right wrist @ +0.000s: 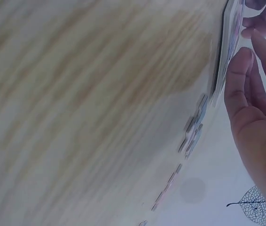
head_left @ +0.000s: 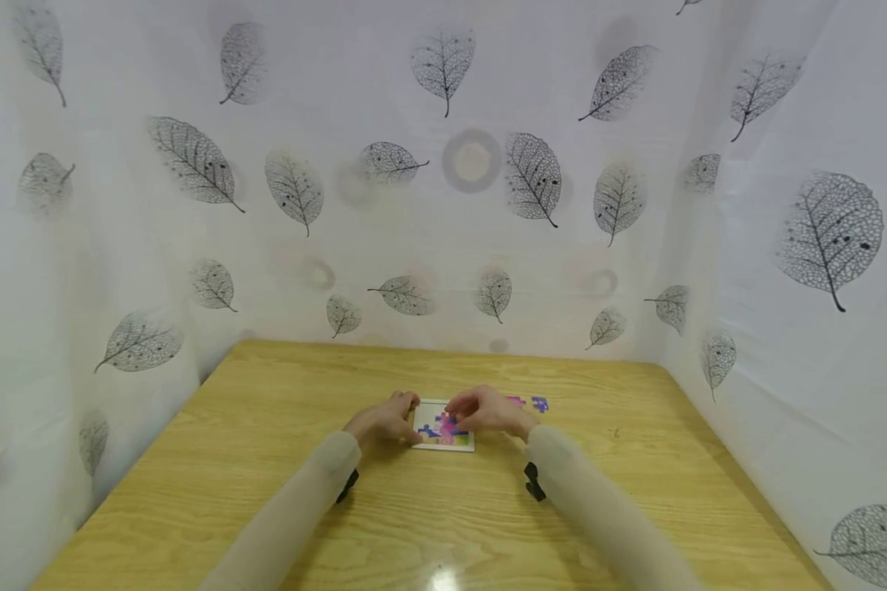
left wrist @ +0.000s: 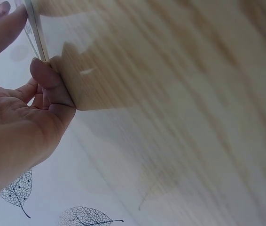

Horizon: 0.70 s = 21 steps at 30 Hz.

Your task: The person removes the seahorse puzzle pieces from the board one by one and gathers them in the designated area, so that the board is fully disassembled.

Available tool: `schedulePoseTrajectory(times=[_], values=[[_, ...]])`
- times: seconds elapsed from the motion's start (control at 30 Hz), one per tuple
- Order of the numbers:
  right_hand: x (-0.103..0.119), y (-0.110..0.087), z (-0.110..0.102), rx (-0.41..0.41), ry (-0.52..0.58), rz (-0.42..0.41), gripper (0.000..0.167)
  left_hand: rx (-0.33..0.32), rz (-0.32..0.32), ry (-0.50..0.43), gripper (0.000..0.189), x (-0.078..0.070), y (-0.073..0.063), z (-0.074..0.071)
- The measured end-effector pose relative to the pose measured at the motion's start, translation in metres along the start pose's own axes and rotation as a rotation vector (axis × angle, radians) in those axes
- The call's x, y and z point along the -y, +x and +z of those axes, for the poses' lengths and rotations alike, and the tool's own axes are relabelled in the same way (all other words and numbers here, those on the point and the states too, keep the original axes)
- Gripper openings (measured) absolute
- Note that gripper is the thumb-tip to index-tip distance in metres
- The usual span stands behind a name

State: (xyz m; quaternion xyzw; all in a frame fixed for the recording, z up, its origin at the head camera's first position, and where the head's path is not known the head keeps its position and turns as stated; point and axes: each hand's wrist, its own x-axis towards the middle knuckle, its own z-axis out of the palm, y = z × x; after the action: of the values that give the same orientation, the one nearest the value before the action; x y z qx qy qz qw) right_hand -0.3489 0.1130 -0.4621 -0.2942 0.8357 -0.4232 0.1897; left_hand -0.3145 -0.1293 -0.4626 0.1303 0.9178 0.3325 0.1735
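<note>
A white-framed jigsaw tray [head_left: 443, 449] lies on the table, partly filled with pink, purple and blue pieces [head_left: 446, 427]. My left hand [head_left: 383, 419] holds the tray by its left side, thumb at the near corner and fingers at the far one. In the left wrist view, the curled fingers [left wrist: 48, 82] rest against the tray's edge. Over the tray's right half, my right hand [head_left: 488, 410] has its thumb and fingers bent together at a purple jigsaw piece [head_left: 454, 417]. The right wrist view shows these fingertips close to the tray surface, and they largely hide the piece.
Loose jigsaw pieces lie beyond the right hand, a blue-purple one [head_left: 540, 404] and a pink one [head_left: 516, 400] among them. The wooden table [head_left: 325, 377] meets leaf-printed white curtains [head_left: 414, 230] at its back and sides.
</note>
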Motion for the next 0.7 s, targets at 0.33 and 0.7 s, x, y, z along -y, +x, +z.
schedulePoseTrajectory(times=[0.33, 0.7], values=[[0.002, 0.012, 0.006, 0.016, -0.049, 0.003, 0.036, -0.003, 0.006, -0.021, 0.069, 0.0, -0.001, 0.0], [0.004, 0.013, 0.01, 0.05, -0.11, 0.065, 0.043, 0.005, 0.009, -0.018, 0.069, 0.001, -0.001, 0.0]])
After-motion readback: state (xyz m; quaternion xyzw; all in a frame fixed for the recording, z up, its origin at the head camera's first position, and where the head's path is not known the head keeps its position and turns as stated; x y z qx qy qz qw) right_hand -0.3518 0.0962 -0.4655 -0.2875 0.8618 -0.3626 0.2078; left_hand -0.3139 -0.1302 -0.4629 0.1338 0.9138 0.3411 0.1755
